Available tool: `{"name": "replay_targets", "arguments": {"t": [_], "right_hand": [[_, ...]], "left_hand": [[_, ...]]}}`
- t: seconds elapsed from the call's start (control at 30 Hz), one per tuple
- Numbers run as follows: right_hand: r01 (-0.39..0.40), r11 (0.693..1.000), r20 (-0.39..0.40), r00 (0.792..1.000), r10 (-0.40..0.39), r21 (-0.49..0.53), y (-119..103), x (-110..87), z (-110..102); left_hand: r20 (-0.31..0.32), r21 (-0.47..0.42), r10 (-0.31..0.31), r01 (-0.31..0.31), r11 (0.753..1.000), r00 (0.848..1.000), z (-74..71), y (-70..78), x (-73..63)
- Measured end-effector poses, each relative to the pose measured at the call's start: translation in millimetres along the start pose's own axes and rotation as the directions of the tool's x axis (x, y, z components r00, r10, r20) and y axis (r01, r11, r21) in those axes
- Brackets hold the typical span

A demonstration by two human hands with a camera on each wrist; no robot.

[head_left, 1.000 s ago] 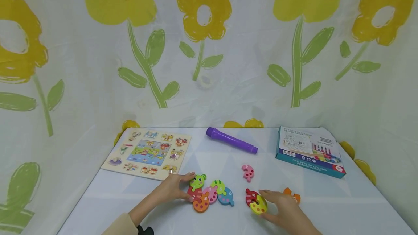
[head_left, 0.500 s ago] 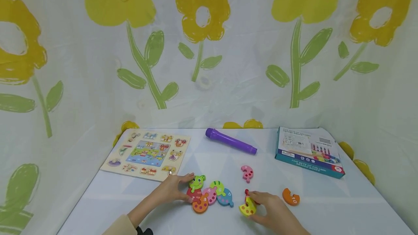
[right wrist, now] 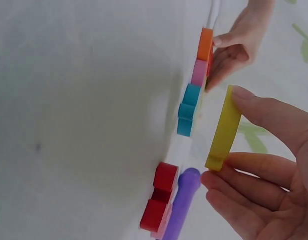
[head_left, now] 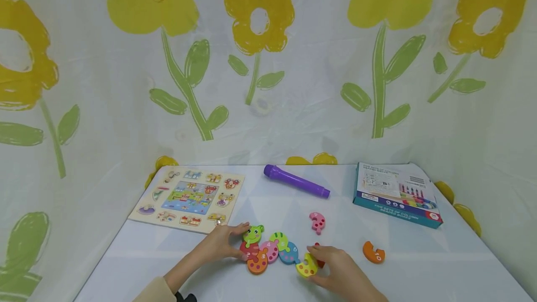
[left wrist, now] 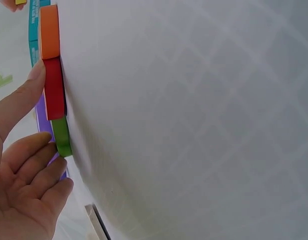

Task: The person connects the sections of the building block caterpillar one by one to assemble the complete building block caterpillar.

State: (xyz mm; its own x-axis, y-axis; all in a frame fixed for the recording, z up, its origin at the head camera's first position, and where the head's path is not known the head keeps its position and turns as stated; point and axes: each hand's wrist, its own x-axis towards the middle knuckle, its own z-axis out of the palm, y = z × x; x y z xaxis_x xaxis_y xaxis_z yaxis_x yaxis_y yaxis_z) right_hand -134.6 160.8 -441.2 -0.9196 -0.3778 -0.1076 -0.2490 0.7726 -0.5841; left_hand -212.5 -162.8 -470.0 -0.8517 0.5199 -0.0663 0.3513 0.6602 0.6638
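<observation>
Along the near side of the white table (head_left: 235, 288), the right hand (head_left: 341, 269) pinches a yellow piece (head_left: 307, 267) between thumb and fingers, lifted just right of the blue end of a joined caterpillar chain (head_left: 272, 250). The left hand (head_left: 220, 244) grips the chain's left end, thumb on the red part, fingertips at the green head. A red piece (head_left: 320, 256) lies partly hidden behind the right fingers; an orange piece (head_left: 373, 253) sits farther right. Beyond are a pink piece (head_left: 319, 223), a picture board (head_left: 206, 226) left, a box (head_left: 396, 195) right and a purple microphone (head_left: 297, 181) between.

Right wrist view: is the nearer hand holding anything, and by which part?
Yes: the right hand pinches a yellow puzzle piece by its edge, at opposite ends.
</observation>
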Motion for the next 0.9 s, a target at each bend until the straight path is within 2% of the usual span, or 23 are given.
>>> {"name": "replay_targets", "arguments": {"t": [0.5, 0.9], "right_hand": [[0.007, 0.998, 0.005, 1.0, -0.007, -0.063, -2.7, 15.6, 10.3], [0.03, 0.994, 0.02, 0.999, -0.028, -0.106, -4.4, 24.3, 11.6]], "left_hand": [[0.001, -0.002, 0.016, -0.016, 1.0, 1.0, -1.2, 0.7, -0.6], [-0.001, -0.001, 0.005, -0.005, 1.0, 1.0, -0.7, 1.4, -0.2]]}}
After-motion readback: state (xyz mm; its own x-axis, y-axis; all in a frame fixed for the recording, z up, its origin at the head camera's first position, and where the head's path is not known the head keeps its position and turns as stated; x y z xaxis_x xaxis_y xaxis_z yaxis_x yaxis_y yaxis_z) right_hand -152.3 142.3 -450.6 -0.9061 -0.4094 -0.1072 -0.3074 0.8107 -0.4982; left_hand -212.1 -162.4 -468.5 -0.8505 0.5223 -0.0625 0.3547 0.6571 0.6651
